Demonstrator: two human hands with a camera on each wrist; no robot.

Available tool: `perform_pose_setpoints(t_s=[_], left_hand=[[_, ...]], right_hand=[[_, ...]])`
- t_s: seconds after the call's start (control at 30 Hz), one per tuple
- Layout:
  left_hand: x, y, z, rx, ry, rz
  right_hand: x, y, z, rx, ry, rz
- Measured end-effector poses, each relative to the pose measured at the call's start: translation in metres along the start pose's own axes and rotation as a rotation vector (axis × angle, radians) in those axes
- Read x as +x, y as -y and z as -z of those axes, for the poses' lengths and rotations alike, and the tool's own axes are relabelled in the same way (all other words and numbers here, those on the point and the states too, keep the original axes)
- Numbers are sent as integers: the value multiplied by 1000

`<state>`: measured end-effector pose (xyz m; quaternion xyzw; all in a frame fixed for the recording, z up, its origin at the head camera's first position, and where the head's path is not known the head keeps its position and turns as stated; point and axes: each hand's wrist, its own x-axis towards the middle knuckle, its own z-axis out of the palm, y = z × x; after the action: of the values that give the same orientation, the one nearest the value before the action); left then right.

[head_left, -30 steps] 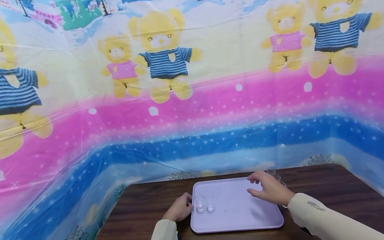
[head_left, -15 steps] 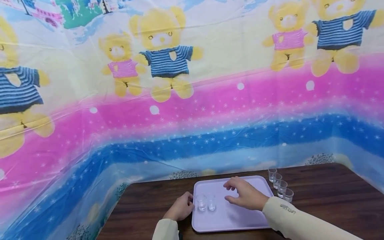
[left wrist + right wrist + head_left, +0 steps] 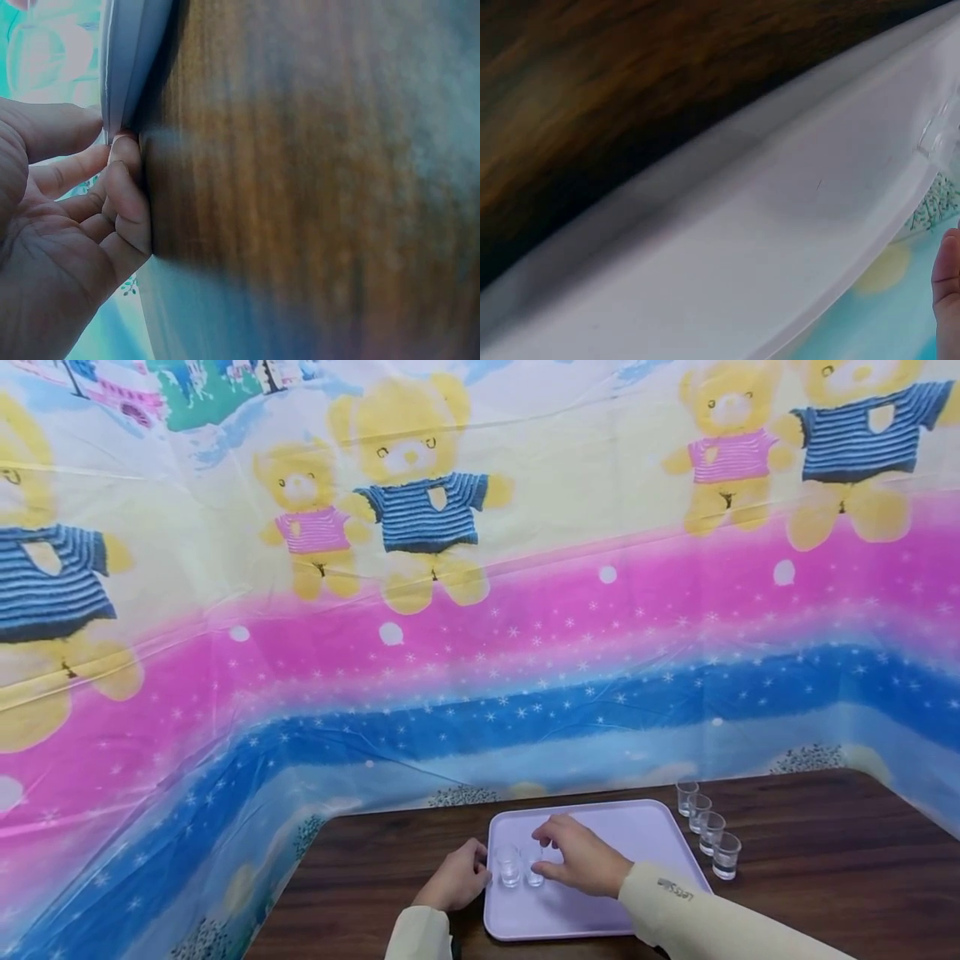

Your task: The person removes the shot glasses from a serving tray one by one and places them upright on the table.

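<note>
Two small clear shot glasses stand side by side near the left edge of a pale lilac tray [image 3: 600, 906]: a left glass [image 3: 510, 870] and a right glass [image 3: 534, 872]. My left hand [image 3: 456, 875] pinches the tray's left rim; in the left wrist view the thumb lies on the rim and fingers [image 3: 124, 195] curl beneath. My right hand [image 3: 585, 857] reaches over the tray, thumb and fingers spread beside the right glass, holding nothing. Whether they touch it is hard to tell. The right wrist view catches part of a glass [image 3: 945, 139] and a fingertip [image 3: 949, 262].
Several more shot glasses [image 3: 725, 857] stand in a slanting row on the dark wooden table [image 3: 817, 852], just right of the tray. A cloth printed with bears [image 3: 427, 527] hangs behind the table and around its sides.
My right hand has moved left across the tray, from its right edge to the two glasses, uncovering the row of glasses on the right. The left hand has stayed at the rim.
</note>
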<state>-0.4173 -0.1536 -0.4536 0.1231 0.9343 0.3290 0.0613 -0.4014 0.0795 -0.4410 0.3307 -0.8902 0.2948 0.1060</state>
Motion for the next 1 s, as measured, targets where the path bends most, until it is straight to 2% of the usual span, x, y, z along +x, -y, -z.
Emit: perform_pose_setpoints(t_s=[0.27, 0.5, 0.83, 1.0], left_hand=[[0, -5, -1, -7, -3, -6], [1, -4, -2, -7, -2, -21], [0, -4, -1, -13, 3, 37], [0, -3, 0, -10, -3, 56]], right_hand=[[3, 1, -6, -35, -31, 36], [2, 2, -6, -35, -26, 18], [-3, -4, 8, -28, -31, 24], [-10, -13, 15, -49, -38, -3]])
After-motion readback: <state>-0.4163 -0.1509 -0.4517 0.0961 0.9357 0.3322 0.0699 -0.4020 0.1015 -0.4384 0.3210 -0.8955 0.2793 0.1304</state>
